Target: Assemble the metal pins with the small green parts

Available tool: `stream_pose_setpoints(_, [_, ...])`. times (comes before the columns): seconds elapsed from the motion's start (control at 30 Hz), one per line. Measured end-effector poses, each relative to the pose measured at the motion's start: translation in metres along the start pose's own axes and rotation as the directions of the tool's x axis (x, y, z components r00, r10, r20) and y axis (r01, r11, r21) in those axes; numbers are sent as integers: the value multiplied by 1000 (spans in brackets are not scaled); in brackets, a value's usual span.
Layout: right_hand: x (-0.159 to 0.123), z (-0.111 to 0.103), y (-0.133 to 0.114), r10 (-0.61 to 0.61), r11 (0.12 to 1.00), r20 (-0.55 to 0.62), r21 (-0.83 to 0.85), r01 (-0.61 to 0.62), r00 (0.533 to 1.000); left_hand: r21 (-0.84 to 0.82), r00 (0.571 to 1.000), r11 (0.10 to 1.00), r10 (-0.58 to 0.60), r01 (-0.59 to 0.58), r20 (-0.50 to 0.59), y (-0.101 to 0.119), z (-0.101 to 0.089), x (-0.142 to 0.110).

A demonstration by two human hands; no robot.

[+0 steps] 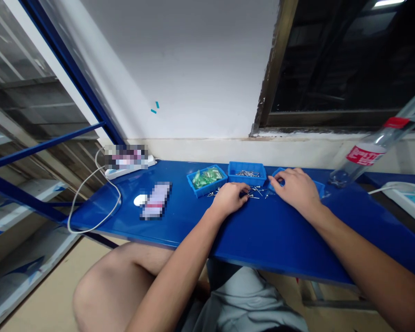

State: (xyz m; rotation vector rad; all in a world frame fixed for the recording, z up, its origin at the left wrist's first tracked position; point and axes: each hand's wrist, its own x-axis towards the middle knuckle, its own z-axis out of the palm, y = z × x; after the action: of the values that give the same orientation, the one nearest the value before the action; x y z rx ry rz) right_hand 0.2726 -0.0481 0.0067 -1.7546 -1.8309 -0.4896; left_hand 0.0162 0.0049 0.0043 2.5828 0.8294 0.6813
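My left hand [229,199] rests on the blue table with its fingers curled, beside loose metal pins that look like blind rivets [257,191]. Whether a pin is between those fingers I cannot make out. Over a blue bin [318,188] on the right is my right hand [296,190], thumb and index finger close together; what they hold, if anything, is too small to name. This hand hides most of that bin's inside. Behind my left hand stands a blue bin [246,180] with more thin metal pins. Left of it, another blue bin [207,180] contains green plastic pieces.
A clear bottle [366,152] with a red cap leans at the right. On the left are a power strip [131,168], a white cable [94,229], a blurred flat item [156,200] and a white round object [140,200]. A wall [193,147] runs behind the table [263,240].
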Motion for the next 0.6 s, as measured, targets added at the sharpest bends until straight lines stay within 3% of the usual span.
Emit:
stream_pose_setpoints(0.13, [2,-5,-6,-6,998,-37,65,8,999,-30,1000,1000,-10,10,-9,-2,1,0])
stream_pose_setpoints(0.37, [-1,-6,-34,-241,892,-70,377,249,968,-98,995,995,17,-27,-101,-2,2,1])
stream_pose_setpoints(0.6, [-10,11,-50,-254,805,-5,554,214,967,-348,955,936,-56,-51,-290,5,-1,4])
